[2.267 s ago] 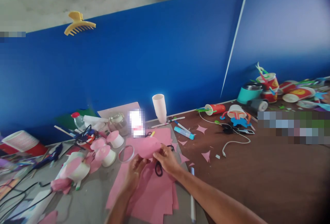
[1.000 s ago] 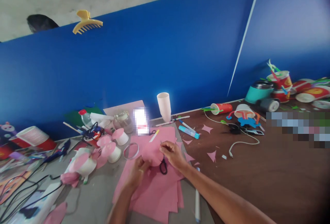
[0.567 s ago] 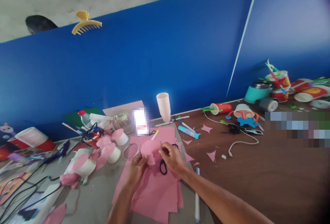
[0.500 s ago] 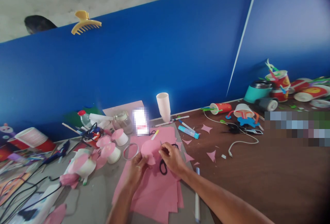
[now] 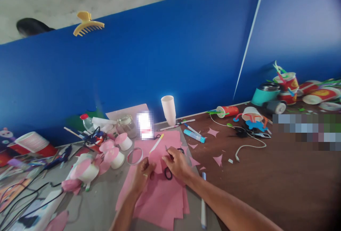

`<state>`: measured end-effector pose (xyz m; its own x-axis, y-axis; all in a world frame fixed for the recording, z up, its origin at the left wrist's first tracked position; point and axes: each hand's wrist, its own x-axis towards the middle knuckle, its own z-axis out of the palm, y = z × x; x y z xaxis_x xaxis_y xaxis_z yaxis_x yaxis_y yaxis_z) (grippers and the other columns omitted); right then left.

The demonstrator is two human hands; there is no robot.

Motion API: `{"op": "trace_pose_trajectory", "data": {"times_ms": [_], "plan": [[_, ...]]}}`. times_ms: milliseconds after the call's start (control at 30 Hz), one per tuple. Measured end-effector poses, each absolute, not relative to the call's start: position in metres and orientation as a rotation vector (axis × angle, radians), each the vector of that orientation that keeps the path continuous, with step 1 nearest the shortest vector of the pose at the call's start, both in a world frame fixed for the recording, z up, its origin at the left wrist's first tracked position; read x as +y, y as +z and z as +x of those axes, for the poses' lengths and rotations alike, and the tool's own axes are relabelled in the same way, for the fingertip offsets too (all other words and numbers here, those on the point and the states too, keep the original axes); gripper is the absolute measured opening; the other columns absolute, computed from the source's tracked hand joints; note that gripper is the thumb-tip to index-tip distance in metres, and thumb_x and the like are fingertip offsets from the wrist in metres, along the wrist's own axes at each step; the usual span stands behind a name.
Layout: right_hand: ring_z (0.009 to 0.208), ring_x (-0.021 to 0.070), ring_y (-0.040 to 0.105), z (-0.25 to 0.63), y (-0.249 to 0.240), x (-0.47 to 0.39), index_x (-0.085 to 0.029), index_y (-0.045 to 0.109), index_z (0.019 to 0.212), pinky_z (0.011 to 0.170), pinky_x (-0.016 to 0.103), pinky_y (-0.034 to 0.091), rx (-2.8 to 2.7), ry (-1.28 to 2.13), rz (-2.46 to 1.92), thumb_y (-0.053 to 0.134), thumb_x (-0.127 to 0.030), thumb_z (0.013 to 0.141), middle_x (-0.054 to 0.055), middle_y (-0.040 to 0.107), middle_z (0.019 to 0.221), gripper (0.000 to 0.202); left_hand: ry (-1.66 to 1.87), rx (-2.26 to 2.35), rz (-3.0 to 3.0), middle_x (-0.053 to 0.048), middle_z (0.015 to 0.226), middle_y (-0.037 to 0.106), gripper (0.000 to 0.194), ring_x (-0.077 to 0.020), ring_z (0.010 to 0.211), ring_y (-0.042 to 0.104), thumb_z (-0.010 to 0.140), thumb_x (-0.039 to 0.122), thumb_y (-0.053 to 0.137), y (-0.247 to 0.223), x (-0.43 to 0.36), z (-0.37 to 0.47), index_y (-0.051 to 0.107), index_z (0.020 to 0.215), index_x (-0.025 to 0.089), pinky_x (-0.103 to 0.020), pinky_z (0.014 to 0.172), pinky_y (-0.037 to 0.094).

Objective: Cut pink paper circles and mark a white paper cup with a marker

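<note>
A small pink paper piece (image 5: pixel 156 163) is between my two hands, above a stack of pink paper sheets (image 5: pixel 160 202). My left hand (image 5: pixel 144 172) is closed, its fingers pinching the piece's left side. My right hand (image 5: pixel 176 161) has its thumb and fingers curled together at the right edge of the same piece. Black-handled scissors (image 5: pixel 168 173) show around and below my right hand, with much of them hidden by it. Just beyond the paper piece lies a white and yellow stick-like item (image 5: pixel 156 143).
Left of the sheets are a tape ring (image 5: pixel 135 156), pink-and-white paper cup figures (image 5: pixel 114 157) and black cables (image 5: pixel 23 195). A white cup stack (image 5: pixel 168 110) stands at the blue partition (image 5: pixel 160 57). Pink scraps (image 5: pixel 218 160), a blue marker (image 5: pixel 194 136) and a white cable (image 5: pixel 250 146) lie rightward.
The pink piece has turned and lowered between my hands, so its round outline no longer shows. My left hand has shifted slightly right, and my right fingertips have come lower and closer to it.
</note>
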<state>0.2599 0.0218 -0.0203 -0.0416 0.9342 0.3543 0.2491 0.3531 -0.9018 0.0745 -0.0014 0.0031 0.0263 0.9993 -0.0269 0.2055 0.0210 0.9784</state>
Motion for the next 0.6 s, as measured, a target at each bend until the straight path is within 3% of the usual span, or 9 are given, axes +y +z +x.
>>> {"op": "trace_pose_trajectory", "data": {"times_ms": [100, 300, 600], "plan": [[0.065, 0.0166, 0.042, 0.259, -0.022, 0.021, -0.028, 0.039, 0.068, 0.064, 0.029, 0.036, -1.527, 0.785, -1.139, 0.066, -0.019, 0.085, -0.006, 0.044, 0.067, 0.034, 1.082, 1.333, 1.272, 0.006, 0.053, 0.053, 0.055, -0.0123, 0.043, 0.048, 0.066, 0.065, 0.094, 0.002, -0.003, 0.080, 0.057, 0.065, 0.025, -0.026, 0.048, 0.036], [0.060, 0.0149, 0.034, 0.256, -0.026, 0.021, -0.029, 0.035, 0.068, 0.059, 0.028, 0.030, -1.505, 0.885, -1.179, 0.060, -0.027, 0.090, -0.008, 0.036, 0.060, 0.034, 1.099, 1.272, 1.112, 0.005, 0.052, 0.058, 0.050, -0.0149, 0.042, 0.054, 0.063, 0.062, 0.096, 0.001, -0.006, 0.090, 0.064, 0.072, 0.024, -0.026, 0.046, 0.039], [0.065, 0.0184, 0.053, 0.254, -0.025, 0.021, -0.027, 0.057, 0.071, 0.064, 0.029, 0.044, -1.426, 1.030, -1.136, 0.063, -0.027, 0.088, -0.003, 0.058, 0.066, 0.018, 1.055, 1.257, 1.092, 0.000, 0.046, 0.062, 0.056, -0.0191, 0.038, 0.057, 0.061, 0.063, 0.098, -0.004, -0.008, 0.096, 0.068, 0.079, 0.020, -0.029, 0.042, 0.041]]}}
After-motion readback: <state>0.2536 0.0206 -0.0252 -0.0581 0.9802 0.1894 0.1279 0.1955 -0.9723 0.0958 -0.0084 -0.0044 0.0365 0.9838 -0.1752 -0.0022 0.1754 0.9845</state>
